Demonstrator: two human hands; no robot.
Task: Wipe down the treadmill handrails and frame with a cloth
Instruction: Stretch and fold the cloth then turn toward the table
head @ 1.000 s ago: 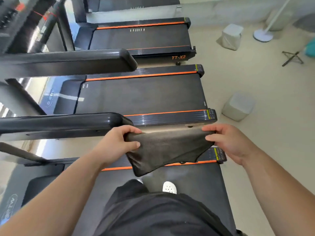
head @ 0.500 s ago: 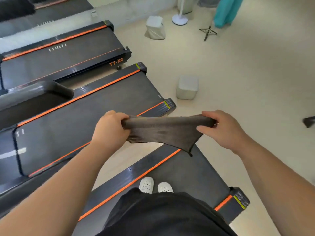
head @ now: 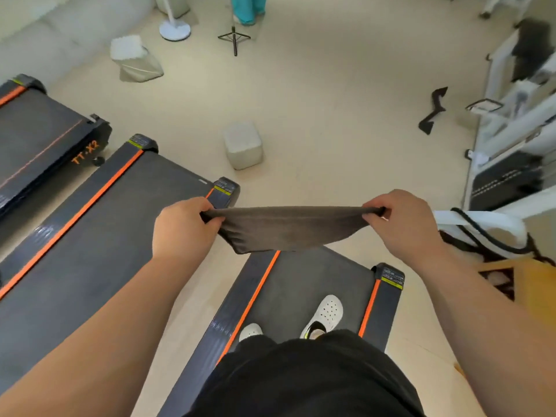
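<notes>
Standing in white clogs (head: pixel 326 314) on the treadmill belt (head: pixel 310 284). Holding a dark grey cloth (head: pixel 288 228) stretched between left hand (head: pixel 183 231) and right hand (head: pixel 404 224), each gripping one bunched end with curled fingers. Held in the air above the belt's rear end, sagging in the middle, clear of the neighbouring treadmill (head: pixel 90 230) at left.

Pale cube stool (head: pixel 243 145) on floor (head: pixel 331 100), approx. centre. Behind it: white fan base (head: pixel 174 30), black tripod (head: pixel 234 40), white bag (head: pixel 135 60). Black strap (head: pixel 433 111) lies near white rack (head: pixel 508 136) at right.
</notes>
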